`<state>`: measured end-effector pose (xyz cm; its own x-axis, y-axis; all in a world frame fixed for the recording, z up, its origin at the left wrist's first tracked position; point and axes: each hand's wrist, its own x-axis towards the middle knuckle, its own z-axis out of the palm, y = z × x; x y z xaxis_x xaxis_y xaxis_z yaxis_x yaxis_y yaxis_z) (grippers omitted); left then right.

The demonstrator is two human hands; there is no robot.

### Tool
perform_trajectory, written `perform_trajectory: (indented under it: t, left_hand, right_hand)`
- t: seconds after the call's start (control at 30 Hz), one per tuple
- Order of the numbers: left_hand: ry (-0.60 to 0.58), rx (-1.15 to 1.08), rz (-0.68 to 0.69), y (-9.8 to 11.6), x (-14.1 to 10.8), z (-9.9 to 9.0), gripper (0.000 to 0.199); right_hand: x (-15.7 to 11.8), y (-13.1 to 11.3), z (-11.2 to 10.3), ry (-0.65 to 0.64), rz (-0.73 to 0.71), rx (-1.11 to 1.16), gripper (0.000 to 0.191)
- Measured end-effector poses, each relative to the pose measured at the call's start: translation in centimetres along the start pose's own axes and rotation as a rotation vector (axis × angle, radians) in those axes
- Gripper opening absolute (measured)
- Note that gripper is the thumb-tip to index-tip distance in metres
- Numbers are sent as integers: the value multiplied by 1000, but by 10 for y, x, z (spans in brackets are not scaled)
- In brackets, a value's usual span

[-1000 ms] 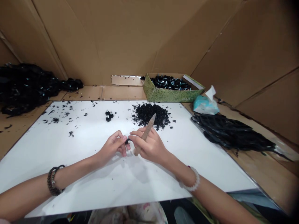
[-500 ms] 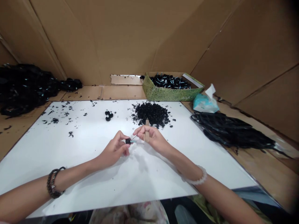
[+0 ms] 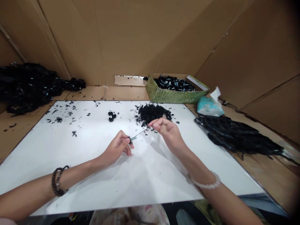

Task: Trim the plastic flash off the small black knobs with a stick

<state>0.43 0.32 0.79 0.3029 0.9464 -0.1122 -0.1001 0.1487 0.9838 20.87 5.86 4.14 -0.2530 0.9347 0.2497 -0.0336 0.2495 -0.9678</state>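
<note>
Over the middle of the white board (image 3: 98,181), my left hand (image 3: 118,145) grips a small black knob (image 3: 130,140) whose metal threaded stud (image 3: 134,137) points right. My fingers cover most of the knob. My right hand (image 3: 167,132) is closed up and to the right of it, fingertips pinched on a thin dark strand (image 3: 142,132) that stretches taut from the knob. A brown stick-like tool (image 3: 164,116) just shows above my right knuckles; the rest is hidden by the hand. Behind that hand lies a heap of small black rubbery scraps (image 3: 152,113).
Several black knobs (image 3: 112,116) stand on the board. A green box (image 3: 178,96) of studded knobs sits at the back, beside a tissue pack (image 3: 209,106). Black bundles (image 3: 241,134) lie at right, a black pile (image 3: 30,86) at left, with trimmings (image 3: 58,119) scattered near it.
My right hand has moved up and right, away from the left, drawing the strand out long. The left hand has turned the knob slightly, and the brown tool is now mostly hidden.
</note>
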Motion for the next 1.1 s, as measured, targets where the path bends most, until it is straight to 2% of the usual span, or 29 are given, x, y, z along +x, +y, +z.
perform_trajectory:
  t: [0.13, 0.23, 0.5, 0.7, 0.8, 0.9, 1.0, 1.1]
  left_hand:
    - [-47, -37, 16, -1, 0, 0, 26]
    - [-56, -44, 29, -2, 1, -1, 25]
    - [-61, -19, 33, -3, 0, -1, 24]
    - [-79, 13, 52, -3, 0, 0, 24]
    - [-113, 69, 56, -5, -1, 0, 21]
    - [-112, 144, 55, -8, -2, -2, 20]
    - [-90, 213, 107, -11, -4, -3, 18]
    - [-60, 168, 125, -9, -3, -3, 18]
  right_hand:
    - [-12, 5, 26, -82, -304, -366, 7]
    - [-18, 9, 34, -112, -520, -640, 3]
    - [-19, 16, 32, -186, -682, -930, 7]
    - [-21, 9, 32, -291, -673, -994, 11]
    - [-22, 7, 32, -284, -609, -911, 7]
    - [-21, 7, 32, -284, -434, -713, 5]
    - [-19, 11, 31, -266, -122, -367, 11]
    - [-16, 17, 29, -225, 214, -2, 22]
